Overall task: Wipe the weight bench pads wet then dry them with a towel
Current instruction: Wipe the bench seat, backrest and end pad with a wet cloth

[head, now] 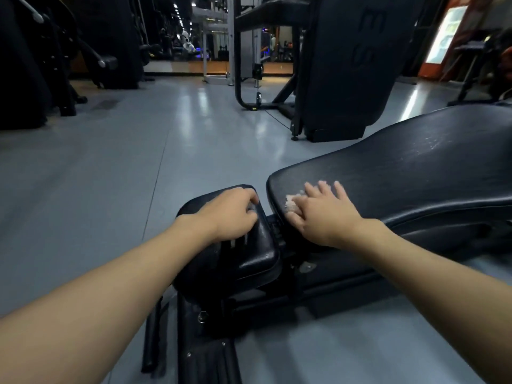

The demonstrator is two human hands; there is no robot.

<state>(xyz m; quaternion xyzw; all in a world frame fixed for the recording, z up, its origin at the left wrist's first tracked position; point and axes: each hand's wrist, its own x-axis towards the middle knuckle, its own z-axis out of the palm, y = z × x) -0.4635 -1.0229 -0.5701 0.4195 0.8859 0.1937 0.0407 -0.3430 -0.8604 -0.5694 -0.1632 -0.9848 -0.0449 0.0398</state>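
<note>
Below us the grey floor (110, 162) takes up most of the view, glossy and streaked with reflected light. Beyond it, at the top right of centre, stands a tall black machine (352, 65) with an upright padded panel. Nearer to us, the long black back pad (401, 167) runs in from the right edge and ends in a rounded tip near the middle of the view; its surface is scuffed and shows pale, worn flecks. Under it and towards us sits the dark metal frame (210, 314), which carries both cushions. The smaller black seat pad (257, 250) lies just beside the tip of the back pad, with a narrow gap between the two. We reach in with both bare forearms from the lower corners. Our left hand (230, 214) rests on top of the seat pad and grips it, fingers curled over its far edge. Our right hand (318, 214) lies flat on the near tip of the back pad, fingers straight and spread, pressing down on a small pale cloth (292, 202). Only a crumpled corner of that cloth shows, by the thumb side of the hand, and it is blurred, so we cannot tell whether it is wet or dry.
</note>
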